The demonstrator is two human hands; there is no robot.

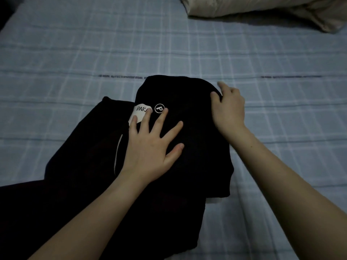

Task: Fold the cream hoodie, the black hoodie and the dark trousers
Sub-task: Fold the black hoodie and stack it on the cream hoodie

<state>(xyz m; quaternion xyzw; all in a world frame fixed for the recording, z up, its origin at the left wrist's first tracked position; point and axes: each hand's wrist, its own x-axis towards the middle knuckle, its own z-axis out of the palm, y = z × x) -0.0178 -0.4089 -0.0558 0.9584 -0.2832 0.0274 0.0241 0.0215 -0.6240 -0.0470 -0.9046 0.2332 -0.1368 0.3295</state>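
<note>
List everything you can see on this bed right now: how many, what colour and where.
black garment: one, black, folded bundle in the middle of the bed; too dark to tell whether it is the hoodie or the trousers
label: one, white with the letters PAKA, far left part of the garment, partly under a fingertip
round logo: one, white ring with a P, just right of the label
white strip: one, thin, along the garment's left side
bed sheet: one, pale blue with white checks, under everything
pillow-like item: one, cream-beige, far right corner
left hand: fingers spread, presses flat on the garment
right hand: holds the garment's far right edge
</note>
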